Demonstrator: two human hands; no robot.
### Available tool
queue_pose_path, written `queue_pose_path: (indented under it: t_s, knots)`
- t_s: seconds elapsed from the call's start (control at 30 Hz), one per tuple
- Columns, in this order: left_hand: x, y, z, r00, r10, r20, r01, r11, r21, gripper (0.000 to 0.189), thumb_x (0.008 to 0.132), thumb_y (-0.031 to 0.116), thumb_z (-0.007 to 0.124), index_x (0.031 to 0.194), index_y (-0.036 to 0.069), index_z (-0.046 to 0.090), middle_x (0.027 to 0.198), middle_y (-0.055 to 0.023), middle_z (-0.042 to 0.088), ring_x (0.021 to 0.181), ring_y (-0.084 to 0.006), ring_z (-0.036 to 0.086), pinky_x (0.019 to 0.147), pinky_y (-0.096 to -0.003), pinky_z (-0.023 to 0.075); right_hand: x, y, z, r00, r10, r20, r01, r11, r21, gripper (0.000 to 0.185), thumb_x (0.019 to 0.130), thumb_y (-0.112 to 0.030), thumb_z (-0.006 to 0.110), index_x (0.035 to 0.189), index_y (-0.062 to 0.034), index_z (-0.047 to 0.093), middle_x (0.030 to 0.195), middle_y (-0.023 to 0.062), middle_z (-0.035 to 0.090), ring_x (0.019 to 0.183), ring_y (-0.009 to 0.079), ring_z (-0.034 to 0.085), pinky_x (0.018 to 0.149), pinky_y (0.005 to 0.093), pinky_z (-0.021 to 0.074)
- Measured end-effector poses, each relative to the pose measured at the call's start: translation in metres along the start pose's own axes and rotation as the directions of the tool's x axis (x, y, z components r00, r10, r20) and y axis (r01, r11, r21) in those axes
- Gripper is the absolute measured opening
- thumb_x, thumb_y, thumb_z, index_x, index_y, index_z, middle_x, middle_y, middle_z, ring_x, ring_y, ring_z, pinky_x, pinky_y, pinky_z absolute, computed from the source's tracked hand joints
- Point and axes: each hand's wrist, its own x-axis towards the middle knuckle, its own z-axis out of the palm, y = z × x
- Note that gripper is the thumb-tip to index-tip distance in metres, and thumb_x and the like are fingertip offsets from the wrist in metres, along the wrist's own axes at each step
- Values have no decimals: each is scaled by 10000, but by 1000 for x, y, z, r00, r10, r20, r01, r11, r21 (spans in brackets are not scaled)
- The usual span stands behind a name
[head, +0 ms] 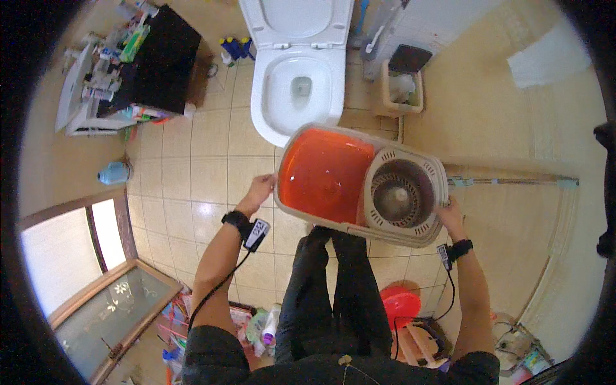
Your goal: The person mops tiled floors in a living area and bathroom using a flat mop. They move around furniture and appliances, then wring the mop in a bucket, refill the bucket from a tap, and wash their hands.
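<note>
A spin-mop bucket point(327, 178) with an orange-red basin and a beige rim is held up in front of my legs. My left hand point(260, 192) grips its left end, and my right hand point(450, 219) grips the right end beside the round spinner basket point(403, 193). Shiny glints show in the basin; how much liquid it holds I cannot tell. Just beyond the bucket stands a white toilet point(298, 96) with lid and seat raised. The bucket's far left corner overlaps the toilet's front edge in the view.
Right of the toilet is a beige waste bin point(403, 91) with its lid up. A mop pole point(515, 182) is at the right wall. A black-topped cabinet point(159, 62) stands at left, a blue bottle point(114, 173) below it. A red basin point(400, 304) lies behind my legs.
</note>
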Motion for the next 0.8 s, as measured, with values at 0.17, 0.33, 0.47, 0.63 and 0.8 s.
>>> queue_pose_path:
  t_s: [0.17,0.33,0.47,0.63,0.8]
  knots:
    - [-6,-3,9,994,-108,-28,105,989,-100,431,888,325,465,995,-74,586,882,-93,617,775,-157,560,714,-288,449,-1,-23,-11,934,-358,6,358,932,-52,766,700,7,606,1360,-49,222,1160,144,522,985,202,540,824,301,451]
    - [-11,-4,7,992,-121,-31,117,986,-116,436,892,329,459,1008,-74,579,909,-110,619,800,-178,578,748,-305,452,-11,-59,-21,994,-95,45,100,986,-134,784,689,-55,650,1360,-76,246,1179,147,519,986,206,547,831,288,450]
    - [-13,-8,8,978,-204,53,211,953,-217,416,874,401,463,903,14,613,824,-41,596,703,-126,502,651,-269,389,-16,-86,-27,983,-167,76,183,916,-358,736,715,-59,633,1354,-71,267,1180,143,516,1011,196,524,859,289,428]
    - [-6,-13,6,977,-187,106,204,962,-181,474,878,352,482,992,-101,561,926,-136,614,825,-208,588,721,-317,467,-14,-97,-36,969,-232,86,246,872,-424,719,734,-56,597,1360,-47,244,1137,127,539,962,170,530,824,282,440]
    - [3,-19,4,961,-236,141,262,942,-211,470,842,374,533,926,-86,590,886,-138,613,776,-206,585,692,-299,464,-15,-100,-41,983,-151,102,179,904,-389,729,728,-82,608,1355,-21,241,1119,109,548,936,171,541,838,282,430]
